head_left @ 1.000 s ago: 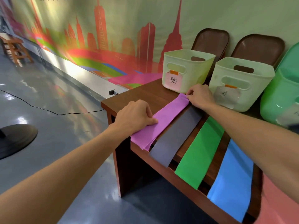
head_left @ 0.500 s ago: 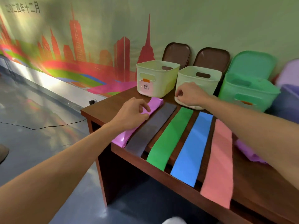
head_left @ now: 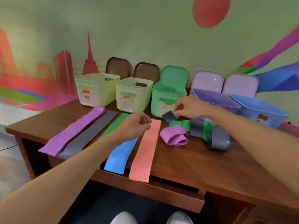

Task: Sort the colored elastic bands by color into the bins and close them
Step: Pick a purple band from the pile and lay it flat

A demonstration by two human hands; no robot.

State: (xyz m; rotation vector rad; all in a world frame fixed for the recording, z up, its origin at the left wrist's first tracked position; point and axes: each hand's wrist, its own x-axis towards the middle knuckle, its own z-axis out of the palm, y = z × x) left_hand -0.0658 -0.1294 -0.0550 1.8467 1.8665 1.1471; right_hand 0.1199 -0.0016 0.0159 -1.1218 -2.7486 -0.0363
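A: Right hand (head_left: 189,107)?
B: Pinched a grey band (head_left: 169,116) at the pile's (head_left: 199,128) edge, before the green bin (head_left: 168,94).
A: Left hand (head_left: 135,126)?
B: Curled over the blue band (head_left: 119,156), hiding its far end; grip unclear. Bin labels (head_left: 87,97) unreadable.

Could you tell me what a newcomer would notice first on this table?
Five flat bands lie side by side on the table: purple, grey, green, blue, pink. To their right sits a tangled heap of more bands, where the right hand pinches a loose grey band. Open bins line the wall behind.
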